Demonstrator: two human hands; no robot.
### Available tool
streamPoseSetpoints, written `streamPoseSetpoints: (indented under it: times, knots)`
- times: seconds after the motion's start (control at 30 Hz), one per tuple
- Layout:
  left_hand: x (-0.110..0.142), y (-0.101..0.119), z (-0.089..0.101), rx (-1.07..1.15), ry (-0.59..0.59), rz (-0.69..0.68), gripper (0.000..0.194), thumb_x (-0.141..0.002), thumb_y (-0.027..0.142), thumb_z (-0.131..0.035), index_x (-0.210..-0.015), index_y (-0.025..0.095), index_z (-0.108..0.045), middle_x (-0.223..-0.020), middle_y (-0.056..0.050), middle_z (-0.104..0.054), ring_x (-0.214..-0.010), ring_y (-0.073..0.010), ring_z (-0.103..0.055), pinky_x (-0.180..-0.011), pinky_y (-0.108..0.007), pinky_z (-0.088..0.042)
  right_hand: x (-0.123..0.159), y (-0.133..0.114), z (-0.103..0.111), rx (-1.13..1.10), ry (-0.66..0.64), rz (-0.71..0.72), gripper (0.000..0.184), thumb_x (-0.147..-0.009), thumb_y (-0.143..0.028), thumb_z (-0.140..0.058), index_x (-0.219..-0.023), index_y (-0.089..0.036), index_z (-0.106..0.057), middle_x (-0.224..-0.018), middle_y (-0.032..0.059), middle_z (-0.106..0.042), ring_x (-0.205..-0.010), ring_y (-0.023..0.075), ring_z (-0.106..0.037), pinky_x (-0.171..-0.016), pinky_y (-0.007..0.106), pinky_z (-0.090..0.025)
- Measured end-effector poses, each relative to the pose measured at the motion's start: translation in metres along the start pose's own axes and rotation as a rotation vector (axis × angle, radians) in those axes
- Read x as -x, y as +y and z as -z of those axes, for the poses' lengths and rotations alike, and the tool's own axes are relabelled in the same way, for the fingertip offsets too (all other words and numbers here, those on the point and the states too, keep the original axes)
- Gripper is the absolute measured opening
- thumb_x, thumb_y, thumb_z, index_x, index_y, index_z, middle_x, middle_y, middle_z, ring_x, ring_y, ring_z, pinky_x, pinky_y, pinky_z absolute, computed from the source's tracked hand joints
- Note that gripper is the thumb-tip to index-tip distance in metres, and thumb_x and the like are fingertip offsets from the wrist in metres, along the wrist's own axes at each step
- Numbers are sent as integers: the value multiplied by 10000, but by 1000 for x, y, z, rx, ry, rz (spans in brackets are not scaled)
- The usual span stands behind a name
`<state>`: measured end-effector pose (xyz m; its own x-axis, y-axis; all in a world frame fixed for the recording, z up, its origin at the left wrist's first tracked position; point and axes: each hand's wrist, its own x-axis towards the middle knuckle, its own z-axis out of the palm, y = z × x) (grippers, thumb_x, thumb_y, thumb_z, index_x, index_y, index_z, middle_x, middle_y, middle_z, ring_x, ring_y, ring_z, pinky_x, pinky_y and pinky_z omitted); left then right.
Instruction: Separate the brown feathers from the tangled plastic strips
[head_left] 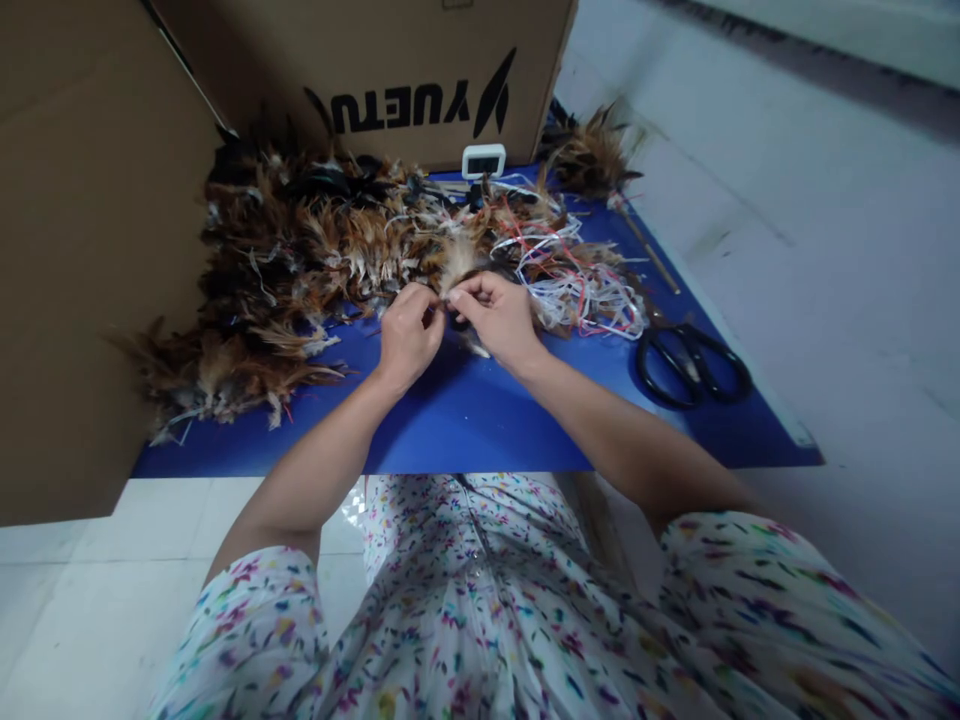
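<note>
My left hand (409, 332) and my right hand (499, 318) meet over a blue mat (480, 420), fingertips pinched together. Between them I hold a small tuft of pale brown feathers (457, 262) that fans upward from the pinch. A large heap of brown and black feathers (285, 270) lies just beyond and to the left of my left hand. A tangle of white, red and blue plastic strips (577, 280) lies beside my right hand, to its right.
Black scissors (690, 362) lie on the mat's right side. A cardboard box (390, 70) stands behind the feathers, another cardboard wall (82, 250) on the left. A small white device (484, 160) sits by the box. A feather duster on a stick (600, 165) lies far right.
</note>
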<state>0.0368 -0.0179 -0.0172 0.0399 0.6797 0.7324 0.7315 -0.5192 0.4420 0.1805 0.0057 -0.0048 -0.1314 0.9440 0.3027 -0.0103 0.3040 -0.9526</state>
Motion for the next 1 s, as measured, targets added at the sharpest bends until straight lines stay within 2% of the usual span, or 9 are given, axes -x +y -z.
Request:
streamPoseSetpoints:
  times: [0.2, 0.33, 0.4, 0.53, 0.63, 0.73, 0.87, 1.0]
  knots:
    - [2, 4, -7, -74, -2, -55, 177, -885, 162, -570, -714, 198, -536, -770, -40, -599, -743, -166, -581, -688, -303, -460, -2, 0, -5, 103, 150, 6, 123, -741, -215, -729, -681, -192, -624, -635, -36, -632, -583, 96, -529, -619, 268, -434]
    - [-1, 3, -4, 92, -21, -35, 164, -906, 243, -615, -753, 182, -622, -797, -45, -661, -737, -145, -612, -675, -276, -493, -4, 0, 1, -46, 122, -68, 180, -724, -235, -766, -675, -201, -597, -600, -44, -628, -551, 88, -546, -573, 246, -447]
    - [-2, 2, -2, 243, -60, 54, 191, -888, 342, -676, -787, 179, -671, -836, -51, -700, -745, -141, -641, -662, -265, -514, -5, -1, 5, -146, 85, -121, 238, -700, -291, -810, -673, -204, -590, -602, -38, -648, -552, 89, -573, -567, 239, -471]
    - [-1, -1, -3, 586, -103, 321, 356, -770, 519, -785, -819, 174, -715, -812, -46, -733, -681, -134, -681, -655, -277, -569, -5, -3, 10, -269, 45, -162, 322, -634, -331, -874, -656, -201, -580, -627, -26, -681, -560, 82, -601, -574, 227, -504]
    - [0, -1, -6, 767, -112, 504, 424, -718, 568, -816, -831, 172, -714, -773, -38, -743, -655, -135, -704, -672, -293, -605, -5, -4, 12, -285, 16, -174, 339, -639, -340, -882, -665, -203, -573, -647, -23, -692, -580, 83, -625, -588, 224, -525]
    - [0, 0, -6, 847, -105, 603, 435, -714, 577, -820, -821, 172, -703, -750, -33, -744, -661, -136, -717, -681, -290, -620, -4, -5, 14, -276, -8, -177, 361, -651, -365, -887, -674, -204, -564, -643, -26, -688, -594, 86, -640, -594, 223, -536]
    - [-1, -2, -5, 822, -115, 584, 407, -699, 520, -849, -820, 171, -679, -733, -22, -732, -635, -130, -710, -644, -272, -615, -4, -6, 15, -291, -40, -189, 389, -629, -373, -905, -676, -195, -562, -639, -20, -690, -582, 83, -641, -578, 214, -536]
    - [-1, -7, -2, 662, -83, 427, 297, -756, 429, -818, -873, 182, -701, -759, -13, -730, -617, -135, -700, -604, -267, -597, -4, -7, 15, -322, -62, -203, 397, -599, -356, -918, -659, -190, -563, -606, -22, -678, -552, 81, -626, -543, 206, -525]
